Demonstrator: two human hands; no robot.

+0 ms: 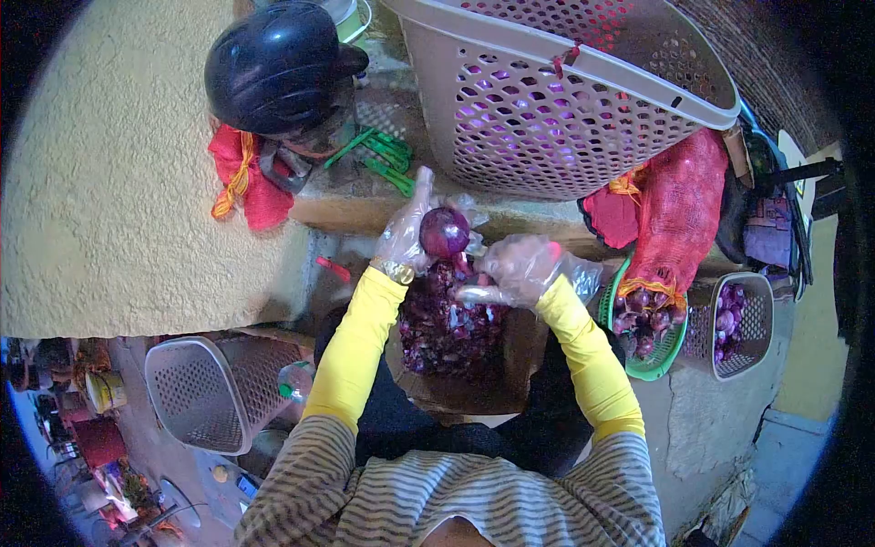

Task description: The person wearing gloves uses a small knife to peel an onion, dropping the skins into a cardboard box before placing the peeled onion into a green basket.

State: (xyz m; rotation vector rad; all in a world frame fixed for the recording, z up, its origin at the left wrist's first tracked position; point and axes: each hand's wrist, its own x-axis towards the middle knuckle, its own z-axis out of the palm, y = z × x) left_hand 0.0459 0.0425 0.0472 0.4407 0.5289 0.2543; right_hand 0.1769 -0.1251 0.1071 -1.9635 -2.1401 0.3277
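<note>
Purple round onion (445, 232) sitting gripped in the plastic-gloved left hand (404, 235), plastic-gloved right hand (519, 267) curling near it, its hold unclear, purple skins (451, 339) lying in a brown box (474, 395).

an onion workspace, shown by the plastic baskets (583, 100) and red mesh sack (684, 205) of onions.

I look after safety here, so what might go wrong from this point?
The large onion may slip from the plastic-gloved left hand and drop into the onion skins below. The red mesh sack slopes down to the green basket, so the small onions there might spill over its rim.
</note>
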